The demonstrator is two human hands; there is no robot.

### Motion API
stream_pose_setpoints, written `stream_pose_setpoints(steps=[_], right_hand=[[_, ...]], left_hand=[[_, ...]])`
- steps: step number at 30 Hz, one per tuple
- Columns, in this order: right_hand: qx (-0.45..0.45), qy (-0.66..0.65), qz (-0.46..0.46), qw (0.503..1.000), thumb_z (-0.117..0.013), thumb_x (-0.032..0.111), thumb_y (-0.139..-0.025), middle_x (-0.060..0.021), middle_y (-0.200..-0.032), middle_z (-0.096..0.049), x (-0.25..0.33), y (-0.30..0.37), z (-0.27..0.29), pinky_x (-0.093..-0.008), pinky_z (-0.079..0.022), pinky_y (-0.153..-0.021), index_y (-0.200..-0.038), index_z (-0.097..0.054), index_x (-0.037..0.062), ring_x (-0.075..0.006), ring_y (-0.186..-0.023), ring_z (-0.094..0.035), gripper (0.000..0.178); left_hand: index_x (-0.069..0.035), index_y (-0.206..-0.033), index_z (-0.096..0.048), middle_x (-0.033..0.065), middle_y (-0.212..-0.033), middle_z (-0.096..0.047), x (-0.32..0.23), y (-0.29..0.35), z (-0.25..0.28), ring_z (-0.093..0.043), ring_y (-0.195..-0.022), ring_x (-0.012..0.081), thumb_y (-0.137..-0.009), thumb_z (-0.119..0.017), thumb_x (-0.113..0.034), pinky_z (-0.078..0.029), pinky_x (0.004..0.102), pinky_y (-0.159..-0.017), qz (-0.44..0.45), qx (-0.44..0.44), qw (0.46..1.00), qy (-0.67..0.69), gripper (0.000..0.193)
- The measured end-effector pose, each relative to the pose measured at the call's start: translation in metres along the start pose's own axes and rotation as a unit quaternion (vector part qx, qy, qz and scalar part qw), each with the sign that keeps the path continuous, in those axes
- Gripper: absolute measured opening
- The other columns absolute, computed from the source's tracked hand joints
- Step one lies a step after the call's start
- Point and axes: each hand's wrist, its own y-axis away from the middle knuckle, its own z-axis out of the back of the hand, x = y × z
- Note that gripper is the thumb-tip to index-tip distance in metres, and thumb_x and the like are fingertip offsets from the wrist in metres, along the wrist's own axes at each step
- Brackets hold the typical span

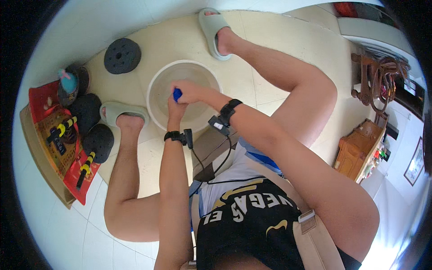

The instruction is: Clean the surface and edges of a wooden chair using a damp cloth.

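A white round basin point(152, 92) stands on the floor between my feet. Over it my two hands meet, both closed. My right hand point(191, 91) comes in from the right and wraps round a small blue thing point(177, 95), which looks soft like a bunched cloth; most of it is hidden by my fingers. Just below, my left hand point(175, 108) presses against the same blue thing, its fingers curled upward. Both hands are apart from the basin's rim.
A dark disc with holes point(122, 56) lies beyond the basin, on the left. Several black discs point(98, 143) sit beside a red and tan box point(54, 121) with yellow-black handles. My feet wear pale green slippers point(213, 27). Wooden furniture point(360, 144) stands far right.
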Motion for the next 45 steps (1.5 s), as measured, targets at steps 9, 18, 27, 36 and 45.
stream_pose_setpoints(steps=[9, 18, 27, 36, 45], right_hand=[[-0.126, -0.175, -0.072, 0.974, -0.073, -0.001, -0.078, -0.0127, -0.094, -0.073, -0.050, 0.005, 0.000, -0.0379, -0.057, -0.080, -0.107, -0.069, 0.0031, -0.0240, -0.087, -0.070, 0.030], [0.069, -0.257, -0.291, 0.919, -0.067, 0.038, -0.095, -0.0172, -0.106, -0.072, -0.020, 0.012, -0.035, -0.0440, -0.061, -0.072, -0.118, -0.069, 0.0051, -0.0327, -0.090, -0.071, 0.040], [0.191, -0.472, -0.327, 0.796, -0.086, 0.015, -0.079, -0.0050, -0.073, -0.064, -0.071, 0.039, -0.001, -0.0240, -0.051, -0.053, -0.089, -0.069, 0.0036, -0.0131, -0.058, -0.058, 0.023], [0.364, -0.488, -0.242, 0.755, -0.082, 0.007, -0.079, -0.0021, -0.068, -0.063, -0.049, 0.019, -0.025, -0.0269, -0.051, -0.053, -0.084, -0.067, 0.0086, -0.0129, -0.056, -0.058, 0.016], [0.399, -0.095, -0.209, 0.888, -0.087, 0.024, -0.072, -0.0036, -0.068, -0.065, -0.074, 0.008, -0.053, -0.0337, -0.052, -0.059, -0.076, -0.068, 0.0095, -0.0181, -0.060, -0.059, 0.024]], left_hand=[[0.001, -0.112, -0.068, 0.0049, -0.090, -0.071, -0.040, 0.004, -0.014, -0.066, -0.078, 0.0122, -0.085, -0.071, 0.003, -0.055, 0.0302, -0.069, 0.042, -0.083, 0.996, 0.002, 0.028], [-0.009, -0.125, -0.066, 0.0081, -0.105, -0.068, 0.030, -0.010, -0.023, -0.063, -0.086, 0.0184, -0.098, -0.050, -0.029, -0.053, 0.0353, -0.073, 0.149, -0.192, 0.861, 0.446, 0.037], [-0.002, -0.145, -0.050, 0.0190, -0.143, -0.057, -0.032, 0.019, 0.031, -0.059, -0.127, 0.0322, -0.090, -0.066, -0.020, -0.049, 0.0448, -0.106, 0.156, 0.094, 0.983, -0.017, 0.059], [-0.004, -0.134, -0.053, 0.0232, -0.125, -0.064, -0.067, 0.028, 0.030, -0.063, -0.114, 0.0418, -0.074, -0.085, -0.021, -0.054, 0.0486, -0.094, -0.092, 0.226, 0.865, -0.438, 0.070], [-0.007, -0.104, -0.071, 0.0195, -0.098, -0.074, -0.052, 0.013, 0.009, -0.071, -0.097, 0.0392, -0.070, -0.086, -0.028, -0.058, 0.0498, -0.084, -0.017, 0.258, 0.821, -0.509, 0.043]])
